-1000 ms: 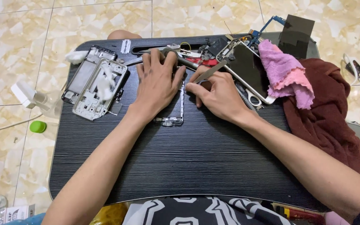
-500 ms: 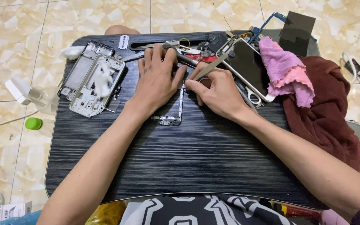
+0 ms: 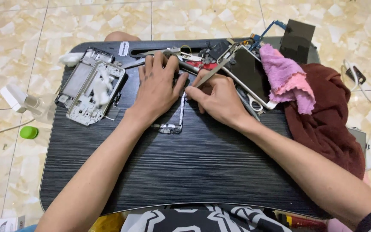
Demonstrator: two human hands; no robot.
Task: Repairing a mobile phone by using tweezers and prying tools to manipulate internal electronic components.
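Note:
My left hand [image 3: 159, 88] lies flat, palm down, pressing on a stripped phone body [image 3: 176, 121] in the middle of the black lap table [image 3: 185, 172]; only the phone's right edge and bottom end show under it. My right hand [image 3: 217, 96] pinches a thin metal tool [image 3: 213, 72] like tweezers, its tip at the phone's right edge next to my left thumb.
Two bare phone frames [image 3: 93, 90] lie at the table's left. A phone with a dark screen [image 3: 250, 75], scissors and small parts crowd the far edge. A pink cloth [image 3: 288, 79] and a dark red cloth [image 3: 327, 116] lie right. A clear bottle [image 3: 26, 105] and green cap [image 3: 28, 132] are on the tiled floor.
Both hands stay on the phone body; the view has shifted slightly, and my right hand with the tool has edged a little along the phone's right side.

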